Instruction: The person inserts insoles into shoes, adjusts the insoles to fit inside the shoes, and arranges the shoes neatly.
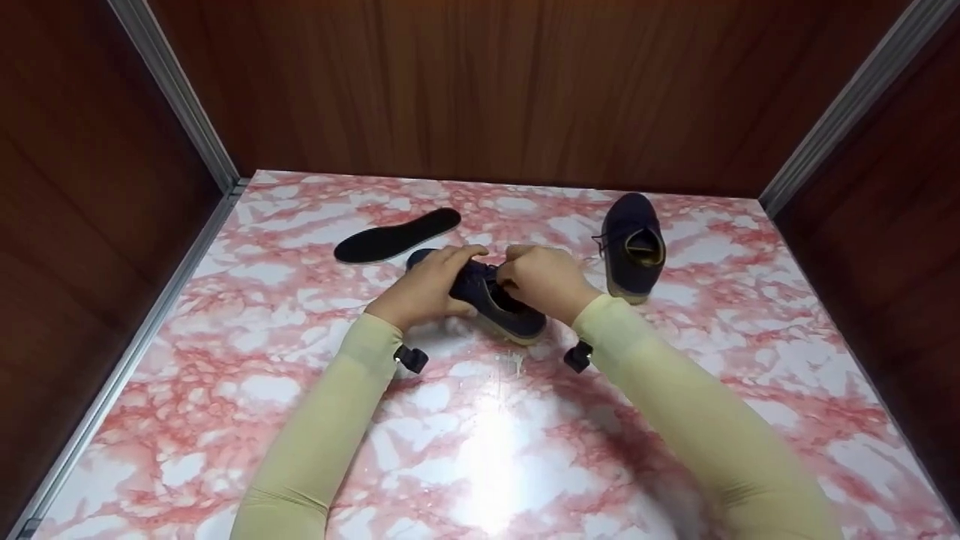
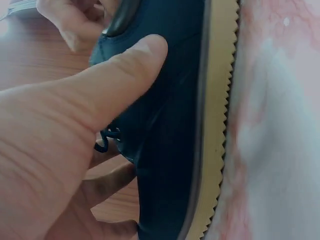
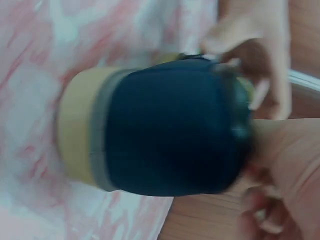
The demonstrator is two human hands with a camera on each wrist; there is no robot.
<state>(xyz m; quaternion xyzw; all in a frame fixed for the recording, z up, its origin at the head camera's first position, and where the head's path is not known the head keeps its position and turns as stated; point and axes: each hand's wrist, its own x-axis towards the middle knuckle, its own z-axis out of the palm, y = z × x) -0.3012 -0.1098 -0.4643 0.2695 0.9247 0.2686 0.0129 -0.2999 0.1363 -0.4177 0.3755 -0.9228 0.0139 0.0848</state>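
Note:
A dark blue lace-up shoe (image 1: 516, 318) with a tan sole stands on the table, its toe pointing away to the left. My left hand (image 1: 427, 289) grips its front part. The left thumb (image 2: 132, 62) lies along one side of the upper and the fingers are on the other side, near the laces (image 2: 104, 140). Over the shoe's opening is my right hand (image 1: 547, 279), fingers curled down by the tongue. In the blurred right wrist view, the heel (image 3: 170, 130) hides part of these fingertips, and I cannot tell what they pinch.
A black insole (image 1: 397, 236) lies flat behind the left hand. A second dark blue shoe (image 1: 632, 244) stands at the back right, heel towards me, yellowish lining showing. Brown wood-look panels (image 1: 480, 90) enclose the pink-and-white marbled table (image 1: 262, 390) at the back and sides.

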